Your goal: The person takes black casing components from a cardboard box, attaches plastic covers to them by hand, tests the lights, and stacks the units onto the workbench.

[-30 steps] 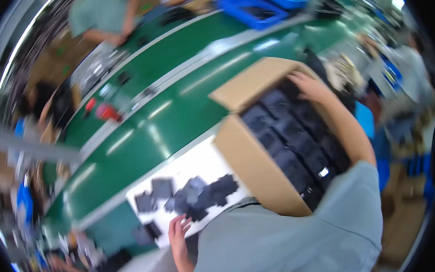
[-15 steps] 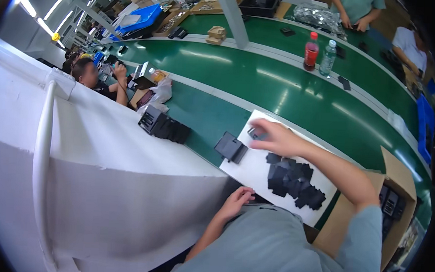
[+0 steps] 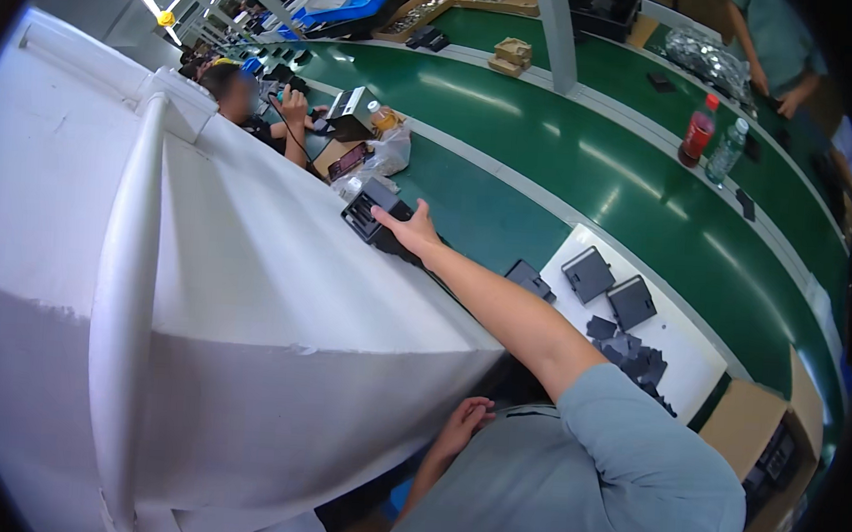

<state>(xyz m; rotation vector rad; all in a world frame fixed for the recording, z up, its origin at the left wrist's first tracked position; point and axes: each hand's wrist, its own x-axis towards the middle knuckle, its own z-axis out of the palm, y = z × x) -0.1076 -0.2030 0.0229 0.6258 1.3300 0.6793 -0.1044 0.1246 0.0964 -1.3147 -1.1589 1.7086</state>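
Observation:
At the left, my right hand (image 3: 412, 231) reaches across to a stack of black plastic boxes, its thumb and fingers closed around a slotted black box (image 3: 363, 215). My left hand (image 3: 465, 423) rests by my waist, fingers loosely curled and apart, holding nothing I can see. On the white board (image 3: 696, 353) lie two flat black boxes, one left (image 3: 588, 274) and one right (image 3: 631, 303). A further black box (image 3: 530, 278) sits at the board's left edge, partly hidden by my right forearm. Thin black pieces (image 3: 635, 357) lie heaped on the board, partly behind my arm.
A white wall-like panel (image 3: 249, 284) borders the left side. At the right stands an open cardboard box (image 3: 743, 422) with black parts. Across the green bench (image 3: 513, 125) stand a red bottle (image 3: 699, 132) and a clear bottle (image 3: 727, 153). Co-workers sit left and far right.
My right hand has gone from the white board to the stacked black boxes at the left and taken hold of one. Two black boxes now show where it was. The view has shifted leftward.

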